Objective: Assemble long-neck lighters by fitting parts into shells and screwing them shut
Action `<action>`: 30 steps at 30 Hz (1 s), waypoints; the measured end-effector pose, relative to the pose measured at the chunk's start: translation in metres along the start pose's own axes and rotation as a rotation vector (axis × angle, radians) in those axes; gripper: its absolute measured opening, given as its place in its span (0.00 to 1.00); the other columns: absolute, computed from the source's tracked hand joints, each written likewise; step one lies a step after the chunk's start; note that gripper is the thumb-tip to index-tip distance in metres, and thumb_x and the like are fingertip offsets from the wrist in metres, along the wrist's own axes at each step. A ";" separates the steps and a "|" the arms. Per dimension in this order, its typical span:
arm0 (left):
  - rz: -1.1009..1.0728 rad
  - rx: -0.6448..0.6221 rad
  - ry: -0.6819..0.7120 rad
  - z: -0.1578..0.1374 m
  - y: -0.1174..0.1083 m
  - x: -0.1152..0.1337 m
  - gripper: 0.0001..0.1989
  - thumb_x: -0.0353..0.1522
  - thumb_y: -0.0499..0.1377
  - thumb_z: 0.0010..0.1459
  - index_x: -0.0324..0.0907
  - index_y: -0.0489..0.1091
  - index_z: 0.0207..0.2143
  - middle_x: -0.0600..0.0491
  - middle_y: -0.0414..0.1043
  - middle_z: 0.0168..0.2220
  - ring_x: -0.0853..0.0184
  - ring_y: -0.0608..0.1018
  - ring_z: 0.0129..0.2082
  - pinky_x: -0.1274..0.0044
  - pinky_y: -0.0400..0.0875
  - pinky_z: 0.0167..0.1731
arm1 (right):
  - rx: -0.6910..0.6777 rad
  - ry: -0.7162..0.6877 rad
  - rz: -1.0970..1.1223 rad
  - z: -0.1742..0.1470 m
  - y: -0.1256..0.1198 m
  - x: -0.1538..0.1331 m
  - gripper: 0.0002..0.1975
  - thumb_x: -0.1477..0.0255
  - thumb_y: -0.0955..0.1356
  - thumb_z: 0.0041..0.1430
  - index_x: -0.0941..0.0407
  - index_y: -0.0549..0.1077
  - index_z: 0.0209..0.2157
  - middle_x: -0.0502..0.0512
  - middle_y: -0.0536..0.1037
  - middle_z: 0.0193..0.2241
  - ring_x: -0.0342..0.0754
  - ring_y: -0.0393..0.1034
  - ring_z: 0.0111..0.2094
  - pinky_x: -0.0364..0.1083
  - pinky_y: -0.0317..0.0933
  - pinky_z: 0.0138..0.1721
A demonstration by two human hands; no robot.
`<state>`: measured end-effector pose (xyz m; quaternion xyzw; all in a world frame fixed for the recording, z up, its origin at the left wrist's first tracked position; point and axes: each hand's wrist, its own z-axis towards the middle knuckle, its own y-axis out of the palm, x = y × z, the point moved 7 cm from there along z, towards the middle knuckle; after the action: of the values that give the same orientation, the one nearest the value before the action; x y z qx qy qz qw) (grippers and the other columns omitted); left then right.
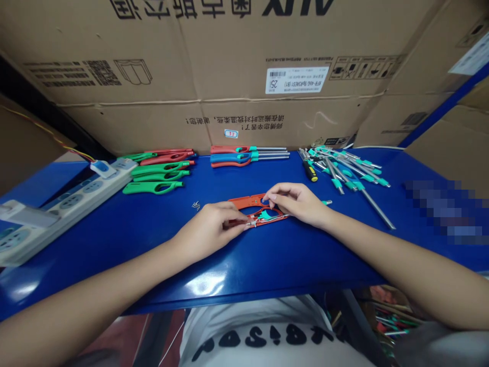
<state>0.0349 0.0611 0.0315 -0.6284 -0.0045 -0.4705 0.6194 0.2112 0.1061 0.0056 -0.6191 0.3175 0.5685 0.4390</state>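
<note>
A power strip point(71, 201) is noted at left; green casings point(142, 188) are laid far left. Loose screws point(196, 205) lie near the left hand point(212, 227), whose fingers are clamped on the opened orange casing point(244, 203), at centre. The right hand point(301, 201) is placed at its right end; its grip cannot be told. Metal tubes point(376, 206) are piled far right.

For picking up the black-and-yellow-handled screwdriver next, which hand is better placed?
Likely the right hand: it sits nearer that screwdriver, while the left hand is farther away, at the orange plastic casing.
</note>
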 end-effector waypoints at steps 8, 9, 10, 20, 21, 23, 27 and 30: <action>0.060 -0.006 -0.068 0.003 0.000 0.003 0.05 0.31 0.64 0.61 0.43 0.81 0.38 0.53 0.78 0.33 0.71 0.75 0.25 0.79 0.69 0.28 | -0.038 -0.039 -0.065 -0.002 0.007 0.002 0.15 0.60 0.71 0.58 0.58 0.77 0.36 0.52 0.78 0.28 0.42 0.69 0.27 0.43 0.63 0.30; 0.072 -0.018 -0.069 0.004 0.000 0.004 0.06 0.31 0.64 0.61 0.43 0.82 0.38 0.52 0.79 0.33 0.70 0.76 0.26 0.79 0.68 0.28 | -0.047 -0.047 -0.077 -0.002 0.008 0.002 0.15 0.60 0.71 0.58 0.58 0.77 0.36 0.53 0.79 0.29 0.43 0.71 0.28 0.43 0.64 0.32; 0.079 -0.028 -0.067 0.004 0.000 0.005 0.06 0.31 0.63 0.62 0.44 0.82 0.39 0.52 0.79 0.33 0.70 0.76 0.27 0.79 0.68 0.28 | -0.059 -0.055 -0.084 -0.003 0.009 0.002 0.15 0.60 0.71 0.58 0.58 0.77 0.37 0.54 0.80 0.30 0.44 0.73 0.30 0.44 0.66 0.33; -0.009 0.043 -0.054 -0.003 0.001 -0.004 0.07 0.32 0.64 0.62 0.45 0.83 0.40 0.51 0.78 0.33 0.69 0.78 0.29 0.78 0.71 0.31 | -0.164 -0.356 -0.456 -0.017 0.016 -0.017 0.13 0.67 0.67 0.64 0.56 0.82 0.43 0.54 0.84 0.32 0.43 0.72 0.24 0.43 0.64 0.27; -0.018 0.048 -0.048 -0.003 0.001 -0.004 0.07 0.33 0.64 0.62 0.45 0.83 0.40 0.51 0.77 0.33 0.69 0.78 0.29 0.78 0.71 0.30 | -0.191 -0.418 -0.509 -0.020 0.018 -0.021 0.13 0.68 0.67 0.64 0.56 0.82 0.43 0.54 0.84 0.32 0.42 0.72 0.23 0.42 0.63 0.27; -0.026 0.057 -0.039 -0.004 0.001 -0.005 0.08 0.34 0.64 0.62 0.45 0.83 0.40 0.51 0.77 0.33 0.70 0.78 0.28 0.79 0.70 0.29 | -0.236 -0.536 -0.594 -0.027 0.023 -0.027 0.13 0.70 0.66 0.64 0.55 0.81 0.44 0.54 0.85 0.36 0.42 0.73 0.25 0.42 0.64 0.28; -0.007 0.067 -0.019 -0.005 0.002 -0.005 0.08 0.33 0.63 0.63 0.44 0.82 0.42 0.51 0.76 0.33 0.71 0.77 0.27 0.80 0.69 0.27 | -0.254 -0.622 -0.710 -0.032 0.026 -0.031 0.14 0.72 0.66 0.65 0.53 0.80 0.48 0.53 0.84 0.41 0.43 0.77 0.30 0.42 0.66 0.32; -0.008 0.073 0.006 -0.006 0.003 -0.005 0.08 0.34 0.64 0.63 0.44 0.82 0.41 0.52 0.76 0.34 0.72 0.77 0.27 0.80 0.70 0.29 | -0.265 -0.624 -0.730 -0.032 0.026 -0.029 0.15 0.72 0.66 0.65 0.53 0.79 0.50 0.52 0.84 0.42 0.43 0.78 0.32 0.41 0.67 0.34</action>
<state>0.0302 0.0588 0.0252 -0.6039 -0.0226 -0.4745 0.6400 0.1971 0.0637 0.0288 -0.5405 -0.1415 0.5714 0.6011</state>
